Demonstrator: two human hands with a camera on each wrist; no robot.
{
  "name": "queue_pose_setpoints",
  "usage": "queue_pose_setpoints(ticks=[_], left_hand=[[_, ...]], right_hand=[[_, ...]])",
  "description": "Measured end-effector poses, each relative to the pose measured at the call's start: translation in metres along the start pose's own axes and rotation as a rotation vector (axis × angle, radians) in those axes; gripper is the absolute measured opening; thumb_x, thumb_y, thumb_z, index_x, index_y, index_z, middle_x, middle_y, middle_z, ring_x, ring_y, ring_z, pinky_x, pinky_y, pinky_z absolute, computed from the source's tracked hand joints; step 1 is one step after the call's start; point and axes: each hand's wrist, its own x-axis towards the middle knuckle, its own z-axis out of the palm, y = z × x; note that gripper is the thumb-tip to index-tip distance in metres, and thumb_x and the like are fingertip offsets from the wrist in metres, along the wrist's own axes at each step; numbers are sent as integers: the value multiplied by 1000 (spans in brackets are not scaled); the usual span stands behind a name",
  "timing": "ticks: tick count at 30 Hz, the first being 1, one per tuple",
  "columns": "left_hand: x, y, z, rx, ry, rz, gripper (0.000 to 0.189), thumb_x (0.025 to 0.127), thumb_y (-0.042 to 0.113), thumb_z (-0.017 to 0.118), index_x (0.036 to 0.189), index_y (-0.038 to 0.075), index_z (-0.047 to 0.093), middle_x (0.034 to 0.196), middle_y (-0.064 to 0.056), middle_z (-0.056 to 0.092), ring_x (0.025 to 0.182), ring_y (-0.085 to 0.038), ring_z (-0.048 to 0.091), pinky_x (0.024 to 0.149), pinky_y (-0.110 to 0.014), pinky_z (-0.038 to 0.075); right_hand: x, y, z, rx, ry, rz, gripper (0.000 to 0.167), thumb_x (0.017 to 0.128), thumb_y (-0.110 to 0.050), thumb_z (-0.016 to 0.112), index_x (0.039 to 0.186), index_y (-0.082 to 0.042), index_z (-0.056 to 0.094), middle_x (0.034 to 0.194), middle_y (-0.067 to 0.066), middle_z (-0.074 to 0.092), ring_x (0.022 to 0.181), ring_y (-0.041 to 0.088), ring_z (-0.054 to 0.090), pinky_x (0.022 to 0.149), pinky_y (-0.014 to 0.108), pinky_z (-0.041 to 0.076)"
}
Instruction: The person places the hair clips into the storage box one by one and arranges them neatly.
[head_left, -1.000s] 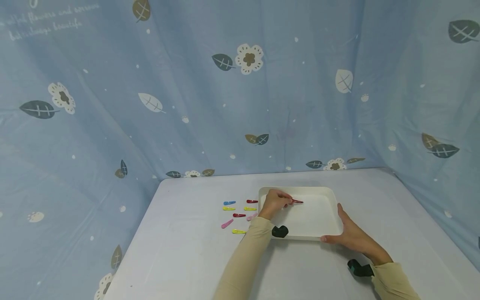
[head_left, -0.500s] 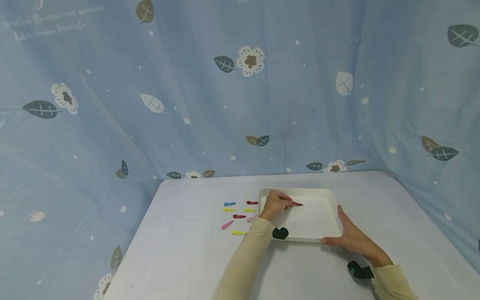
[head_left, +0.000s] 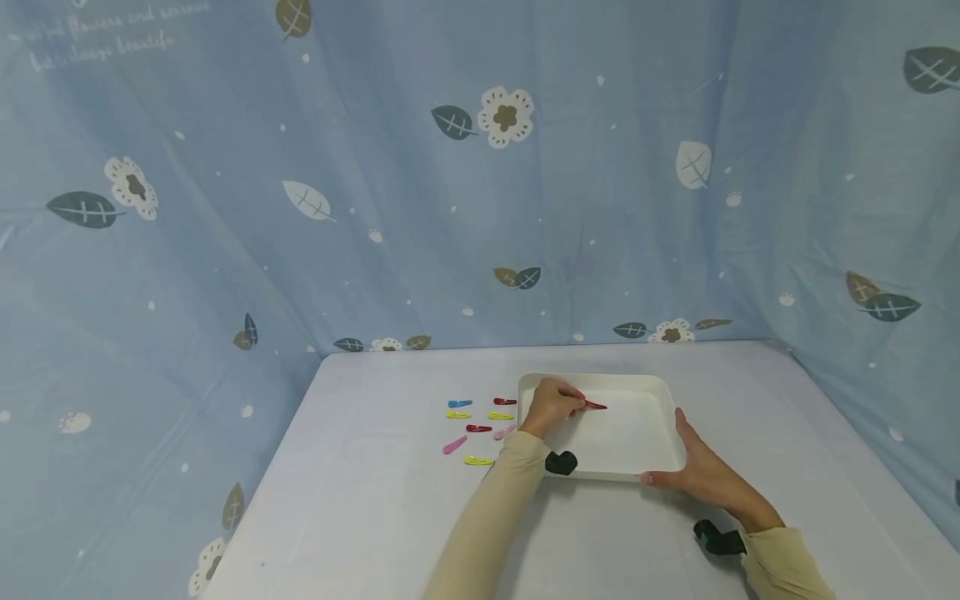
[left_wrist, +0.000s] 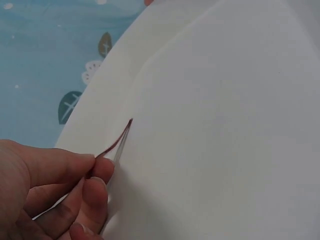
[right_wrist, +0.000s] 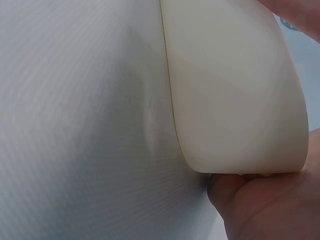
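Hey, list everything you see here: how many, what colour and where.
Tray: one, white, on the table
Held clip: one, red, pinched in the left hand over the tray
Red clips: two, red, left of the tray
Yellow clips: three, yellow, same area
Pink clips: two, pink, same area
Blue clip: one clearly visible, blue, same area
Table: one, white, under everything
Curtain: one, blue, patterned, behind and alongside
Wrist devices: two, black, one per wrist
Sleeves: two, beige, on both arms
Hands: two, bare; left over the tray, right hand at its near right corner
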Motion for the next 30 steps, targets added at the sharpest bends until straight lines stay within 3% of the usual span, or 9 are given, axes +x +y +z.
queue_pose_setpoints(ticks=[18,30], left_hand=[[-3,4,-4,40,1,-2,7,90,4,76,91,-2,80,80,-17,77,62,-12,61,57,-18,41],[-5,4,-15,37,-31,-4,11,93,12,75,97,2,79,89,-9,80,66,-8,63,59,-19,46]], right_hand=[[1,2,0,27,-5,-37,141,80,-39,87,158,7,-20,166,41,-6,150,66,6,113,81,18],[-2,2,-2,29,-11,-21,141,79,-40,87,158,7,-20,165,42,-7,150,66,4,114,80,16]])
